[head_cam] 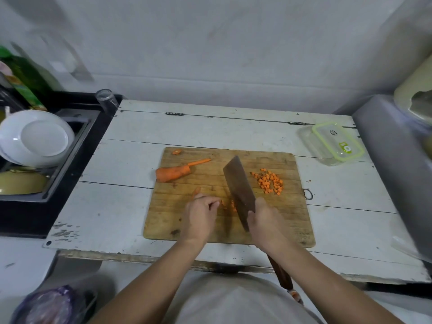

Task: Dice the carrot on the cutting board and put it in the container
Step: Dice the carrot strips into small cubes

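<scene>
A wooden cutting board (pixel 268 228) lies on the white table. A large carrot chunk (pixel 172 174) with a thin strip beside it sits at the board's upper left. A pile of diced carrot (pixel 270 181) lies at the upper right. My right hand (pixel 265 219) grips a cleaver (pixel 238 188), its blade down on the board. My left hand (pixel 202 211) has its fingers curled over carrot strips (pixel 230 205) next to the blade, most of them hidden. A clear container (pixel 332 143) with a green-rimmed lid stands at the table's far right.
A carrot end slice (pixel 177 152) lies at the board's top left corner. A black sink (pixel 70 146) at the left holds white plates (pixel 37 137) and a yellow bowl. A glass (pixel 106 99) stands at the sink's back corner. A grey ledge rises on the right.
</scene>
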`<action>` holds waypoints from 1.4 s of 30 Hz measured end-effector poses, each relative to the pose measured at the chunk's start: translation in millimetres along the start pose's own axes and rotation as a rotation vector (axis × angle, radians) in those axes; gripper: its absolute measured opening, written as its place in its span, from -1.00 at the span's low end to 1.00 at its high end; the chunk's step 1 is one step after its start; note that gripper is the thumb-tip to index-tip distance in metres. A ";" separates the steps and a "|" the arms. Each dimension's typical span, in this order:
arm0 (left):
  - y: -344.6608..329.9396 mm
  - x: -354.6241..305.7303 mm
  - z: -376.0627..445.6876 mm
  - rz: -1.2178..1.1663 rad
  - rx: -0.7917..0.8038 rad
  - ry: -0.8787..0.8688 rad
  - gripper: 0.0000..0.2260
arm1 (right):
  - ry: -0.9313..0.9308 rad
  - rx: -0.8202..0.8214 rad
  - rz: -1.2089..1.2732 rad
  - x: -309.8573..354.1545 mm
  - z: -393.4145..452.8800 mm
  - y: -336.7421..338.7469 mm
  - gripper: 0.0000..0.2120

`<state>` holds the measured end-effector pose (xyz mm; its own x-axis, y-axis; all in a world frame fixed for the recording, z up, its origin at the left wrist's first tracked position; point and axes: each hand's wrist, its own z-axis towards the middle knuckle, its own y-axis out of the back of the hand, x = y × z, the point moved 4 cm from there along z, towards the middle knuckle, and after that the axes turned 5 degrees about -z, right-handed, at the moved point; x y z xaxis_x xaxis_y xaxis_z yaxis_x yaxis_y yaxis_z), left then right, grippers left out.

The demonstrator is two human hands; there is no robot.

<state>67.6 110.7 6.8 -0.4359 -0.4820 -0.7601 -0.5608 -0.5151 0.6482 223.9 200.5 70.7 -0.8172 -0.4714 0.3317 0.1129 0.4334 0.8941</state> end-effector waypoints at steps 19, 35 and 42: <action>34.2 15.8 -2.8 0.266 -0.087 -0.103 -0.81 | -0.029 0.009 -0.053 -68.1 56.7 29.9 -0.89; -42.6 -91.3 8.2 0.137 0.526 -0.436 -0.69 | 0.552 -0.532 -0.559 -101.5 16.5 9.7 -0.66; -69.8 -106.4 48.8 0.276 0.503 -0.418 -0.62 | 0.536 -0.590 -0.528 -97.5 17.5 10.1 -0.69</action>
<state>118.8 232.6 40.2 -0.7860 -0.1837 -0.5903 -0.6040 0.0251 0.7966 294.9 264.3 42.1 -0.4936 -0.8475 -0.1950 0.1902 -0.3240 0.9267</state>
